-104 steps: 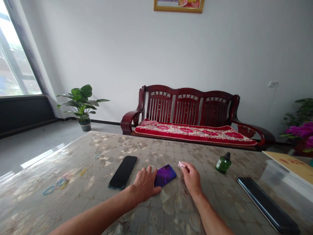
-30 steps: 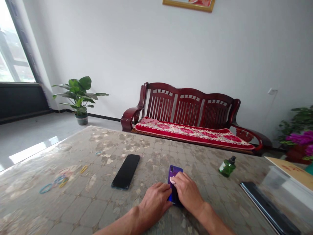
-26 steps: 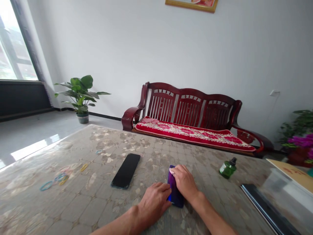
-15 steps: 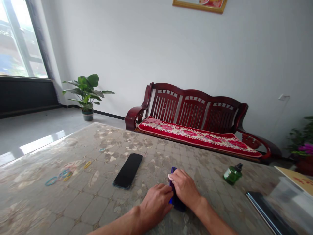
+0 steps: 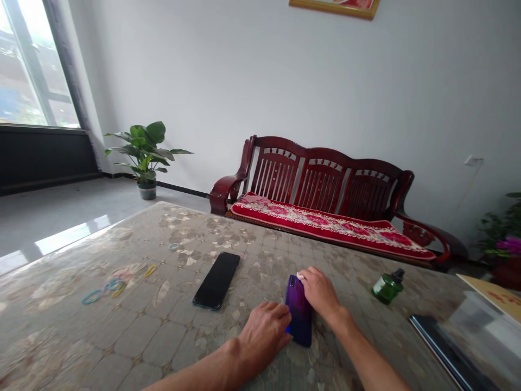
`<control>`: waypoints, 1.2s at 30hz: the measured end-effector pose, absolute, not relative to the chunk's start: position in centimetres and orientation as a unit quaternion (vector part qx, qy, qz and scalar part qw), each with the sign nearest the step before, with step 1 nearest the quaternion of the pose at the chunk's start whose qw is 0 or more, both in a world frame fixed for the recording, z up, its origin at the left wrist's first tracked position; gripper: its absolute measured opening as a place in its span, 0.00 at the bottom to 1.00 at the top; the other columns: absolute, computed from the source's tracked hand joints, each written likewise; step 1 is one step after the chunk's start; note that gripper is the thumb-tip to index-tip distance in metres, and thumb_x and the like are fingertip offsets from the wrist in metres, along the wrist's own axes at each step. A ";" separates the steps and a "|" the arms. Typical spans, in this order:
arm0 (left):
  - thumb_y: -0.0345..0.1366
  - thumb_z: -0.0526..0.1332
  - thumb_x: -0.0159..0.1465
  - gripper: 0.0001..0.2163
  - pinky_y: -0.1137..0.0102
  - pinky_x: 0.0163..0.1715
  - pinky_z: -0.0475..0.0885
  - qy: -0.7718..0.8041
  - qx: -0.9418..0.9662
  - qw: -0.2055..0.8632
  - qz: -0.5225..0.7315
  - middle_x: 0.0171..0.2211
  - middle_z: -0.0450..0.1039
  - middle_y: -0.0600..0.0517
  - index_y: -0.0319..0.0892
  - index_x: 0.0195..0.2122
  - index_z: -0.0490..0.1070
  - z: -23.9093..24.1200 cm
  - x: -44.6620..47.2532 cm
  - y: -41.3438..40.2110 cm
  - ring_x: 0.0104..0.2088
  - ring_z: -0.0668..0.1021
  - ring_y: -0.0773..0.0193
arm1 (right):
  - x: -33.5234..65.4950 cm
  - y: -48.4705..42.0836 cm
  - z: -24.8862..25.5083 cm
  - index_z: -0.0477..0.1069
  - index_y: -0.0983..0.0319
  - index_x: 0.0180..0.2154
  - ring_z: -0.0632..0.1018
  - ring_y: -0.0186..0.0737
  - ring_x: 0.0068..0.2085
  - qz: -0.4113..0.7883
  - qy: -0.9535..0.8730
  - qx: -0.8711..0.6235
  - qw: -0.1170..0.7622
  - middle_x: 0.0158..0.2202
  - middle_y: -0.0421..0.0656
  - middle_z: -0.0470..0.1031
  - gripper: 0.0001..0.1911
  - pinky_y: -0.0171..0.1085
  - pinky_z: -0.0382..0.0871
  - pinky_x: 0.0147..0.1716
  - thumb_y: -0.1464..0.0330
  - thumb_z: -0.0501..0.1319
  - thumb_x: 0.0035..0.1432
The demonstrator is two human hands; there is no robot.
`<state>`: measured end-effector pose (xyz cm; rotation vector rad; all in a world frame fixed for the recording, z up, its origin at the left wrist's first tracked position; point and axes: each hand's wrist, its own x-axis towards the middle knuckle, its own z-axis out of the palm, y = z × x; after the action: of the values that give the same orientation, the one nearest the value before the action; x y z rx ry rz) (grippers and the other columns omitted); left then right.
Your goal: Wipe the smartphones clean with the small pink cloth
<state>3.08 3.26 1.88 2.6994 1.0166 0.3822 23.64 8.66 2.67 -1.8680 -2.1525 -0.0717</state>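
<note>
A purple-blue smartphone (image 5: 300, 317) lies back side up on the patterned tablecloth (image 5: 158, 336), its camera at the far end. My left hand (image 5: 265, 332) grips its left edge, fingers bent and thumb near the lower side. At the phone's upper right corner is my right hand (image 5: 321, 292), fingers closed on a small white piece (image 5: 300, 276) that looks like tissue; most of it is hidden. Left of my hands rests a second phone (image 5: 217, 281), black screen up.
Several coloured rubber bands (image 5: 93, 296) lie at the left. To the right stand a green bottle (image 5: 388, 287) with a black cap, a dark flat device (image 5: 448, 347) and a translucent box (image 5: 484, 320). Beyond the table is a red wooden bench (image 5: 321, 179); a potted plant (image 5: 146, 157) stands back left.
My right hand has moved right, off the middle of the purple phone to its upper right edge, uncovering its back. My left hand stays at the left edge.
</note>
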 end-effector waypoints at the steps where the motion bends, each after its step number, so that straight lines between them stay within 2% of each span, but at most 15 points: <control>1: 0.39 0.63 0.65 0.07 0.65 0.47 0.71 0.346 0.922 0.111 0.132 0.43 0.75 0.51 0.44 0.41 0.72 1.6 3.1 3.3 0.43 0.76 0.57 | 23.9 8.4 2.8 0.77 0.58 0.38 0.74 0.40 0.44 -0.016 -0.739 -0.658 0.141 0.39 0.44 0.75 0.15 0.33 0.62 0.43 0.74 0.52 0.64; 7: 0.40 0.66 0.63 0.09 0.64 0.47 0.71 0.342 0.923 0.102 0.147 0.45 0.75 0.53 0.44 0.42 0.72 1.0 3.2 3.4 0.44 0.76 0.56 | 23.6 5.6 3.1 0.76 0.59 0.39 0.75 0.38 0.42 0.005 -0.719 -0.680 0.141 0.39 0.44 0.74 0.14 0.32 0.61 0.41 0.75 0.52 0.63; 13: 0.40 0.65 0.64 0.07 0.66 0.48 0.71 0.348 0.919 0.113 0.146 0.44 0.75 0.53 0.45 0.41 0.72 1.5 3.2 3.3 0.43 0.76 0.58 | 22.7 2.6 2.5 0.75 0.59 0.39 0.73 0.40 0.43 -0.006 -0.764 -0.625 0.158 0.38 0.44 0.73 0.14 0.33 0.61 0.43 0.76 0.51 0.64; 22: 0.38 0.62 0.66 0.05 0.67 0.48 0.70 0.351 0.918 0.114 0.147 0.44 0.76 0.51 0.44 0.40 0.72 1.7 3.1 3.3 0.43 0.77 0.58 | 23.0 6.5 2.9 0.75 0.60 0.39 0.74 0.39 0.43 -0.028 -0.735 -0.660 0.152 0.39 0.45 0.75 0.14 0.33 0.61 0.46 0.77 0.52 0.63; 31: 0.37 0.61 0.66 0.04 0.67 0.48 0.70 0.360 0.914 0.118 0.144 0.43 0.76 0.53 0.45 0.40 0.72 2.2 3.2 3.1 0.43 0.77 0.58 | 22.1 1.7 2.7 0.73 0.59 0.36 0.73 0.39 0.42 0.008 -0.764 -0.620 0.178 0.37 0.42 0.72 0.13 0.33 0.61 0.42 0.80 0.54 0.59; 36: 0.37 0.60 0.67 0.04 0.68 0.49 0.69 0.362 0.913 0.118 0.147 0.43 0.76 0.52 0.45 0.39 0.72 2.3 3.2 3.0 0.43 0.76 0.59 | 22.1 4.1 3.3 0.74 0.60 0.36 0.73 0.39 0.43 -0.007 -0.750 -0.643 0.158 0.38 0.44 0.74 0.12 0.33 0.61 0.44 0.77 0.53 0.62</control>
<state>3.22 2.99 2.26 2.6709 1.0577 0.4286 22.13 4.07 3.28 -1.8384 -2.1437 -0.0188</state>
